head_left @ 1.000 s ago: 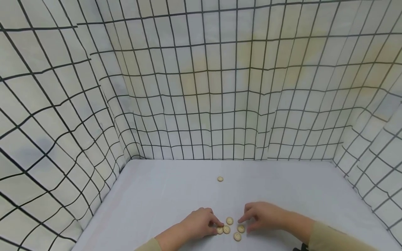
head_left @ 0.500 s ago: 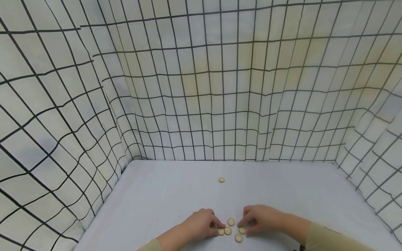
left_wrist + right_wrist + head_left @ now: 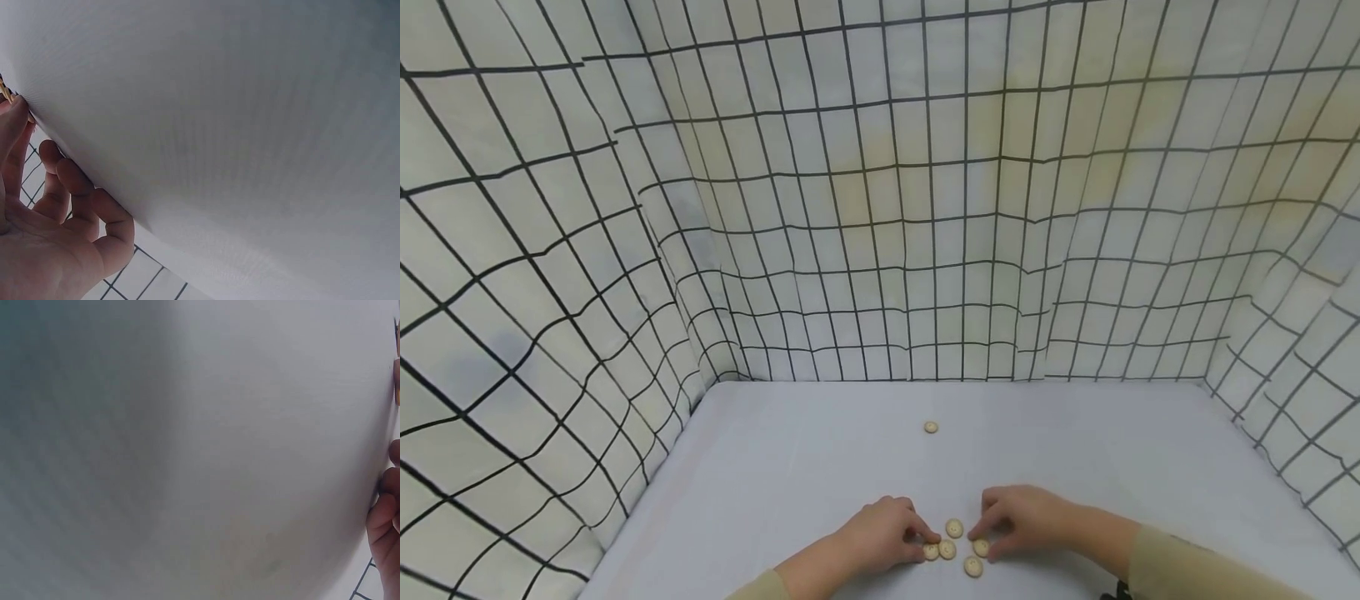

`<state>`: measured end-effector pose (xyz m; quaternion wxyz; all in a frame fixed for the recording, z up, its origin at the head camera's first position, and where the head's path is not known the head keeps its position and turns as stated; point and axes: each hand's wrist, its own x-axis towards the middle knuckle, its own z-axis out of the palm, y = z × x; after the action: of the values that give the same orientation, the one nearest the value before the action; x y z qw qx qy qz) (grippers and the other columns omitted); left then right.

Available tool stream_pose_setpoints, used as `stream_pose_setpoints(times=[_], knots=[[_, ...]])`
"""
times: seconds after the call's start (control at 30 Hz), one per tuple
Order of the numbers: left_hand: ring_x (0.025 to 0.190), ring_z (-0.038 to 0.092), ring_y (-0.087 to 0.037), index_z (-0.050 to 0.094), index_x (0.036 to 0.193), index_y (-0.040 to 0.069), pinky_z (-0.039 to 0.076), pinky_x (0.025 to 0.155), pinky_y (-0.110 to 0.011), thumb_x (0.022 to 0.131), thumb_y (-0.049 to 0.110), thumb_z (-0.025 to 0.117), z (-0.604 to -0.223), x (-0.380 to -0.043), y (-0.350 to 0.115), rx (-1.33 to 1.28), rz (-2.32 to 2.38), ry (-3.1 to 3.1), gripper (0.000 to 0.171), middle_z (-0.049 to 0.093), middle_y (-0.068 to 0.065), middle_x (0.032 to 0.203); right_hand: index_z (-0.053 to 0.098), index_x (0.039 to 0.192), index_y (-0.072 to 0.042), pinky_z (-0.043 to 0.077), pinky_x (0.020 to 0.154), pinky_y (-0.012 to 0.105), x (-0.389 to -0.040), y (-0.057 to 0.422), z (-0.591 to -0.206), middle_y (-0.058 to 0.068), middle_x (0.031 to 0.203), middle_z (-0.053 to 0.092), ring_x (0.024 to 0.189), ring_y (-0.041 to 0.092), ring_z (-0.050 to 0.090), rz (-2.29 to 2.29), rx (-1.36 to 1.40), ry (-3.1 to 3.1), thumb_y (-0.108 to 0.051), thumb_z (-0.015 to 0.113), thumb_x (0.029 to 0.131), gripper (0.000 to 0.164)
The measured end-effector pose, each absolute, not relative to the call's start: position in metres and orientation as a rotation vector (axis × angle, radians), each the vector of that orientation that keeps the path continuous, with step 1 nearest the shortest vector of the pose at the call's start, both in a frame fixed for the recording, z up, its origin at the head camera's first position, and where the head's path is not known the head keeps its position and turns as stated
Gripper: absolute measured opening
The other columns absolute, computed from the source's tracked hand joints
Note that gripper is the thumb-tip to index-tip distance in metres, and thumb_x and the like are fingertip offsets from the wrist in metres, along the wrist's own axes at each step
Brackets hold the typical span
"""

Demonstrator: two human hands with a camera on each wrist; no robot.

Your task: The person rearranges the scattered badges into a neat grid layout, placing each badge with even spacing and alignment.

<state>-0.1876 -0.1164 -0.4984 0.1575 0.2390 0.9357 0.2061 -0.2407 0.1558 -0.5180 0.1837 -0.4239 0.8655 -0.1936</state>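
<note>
Beige buttons (image 3: 947,550), five in a loose cluster, lie between a person's two hands on a white-covered table (image 3: 790,467).

The left hand (image 3: 880,535) pinches the leftmost button (image 3: 931,552) between thumb and forefinger, right beside the middle button (image 3: 948,547); its other fingers curl loosely by the tabletop. Opposite, the right hand (image 3: 1030,518) has thumb and forefinger closed about the right-hand button (image 3: 981,547). The upper button (image 3: 954,528) and the lower button (image 3: 973,567) lie flat, free of both hands, while a sixth, the far button (image 3: 931,427), sits well apart toward the black-gridded white backdrop (image 3: 951,287). Khaki sleeves (image 3: 1195,568) cover both forearms.
</note>
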Motion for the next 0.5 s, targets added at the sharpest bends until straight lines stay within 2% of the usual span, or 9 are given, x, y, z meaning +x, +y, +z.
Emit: stream_pose_setpoints(times=[0.5], knots=[[0.071,0.045,-0.001,0.077,0.105,0.038,0.040,0.062,-0.022,0.081,0.032,0.080,-0.5032,-0.1896,-0.1148,0.668,0.563,2.691,0.025,0.049,0.018,0.080,0.075,0.109,-0.039,0.041,0.064,0.019,-0.2416,0.1609,-0.5177,-0.023,0.088,0.050,0.072,-0.004,0.044,-0.595,-1.253,2.425,-0.048,0.076,0.081,0.029]])
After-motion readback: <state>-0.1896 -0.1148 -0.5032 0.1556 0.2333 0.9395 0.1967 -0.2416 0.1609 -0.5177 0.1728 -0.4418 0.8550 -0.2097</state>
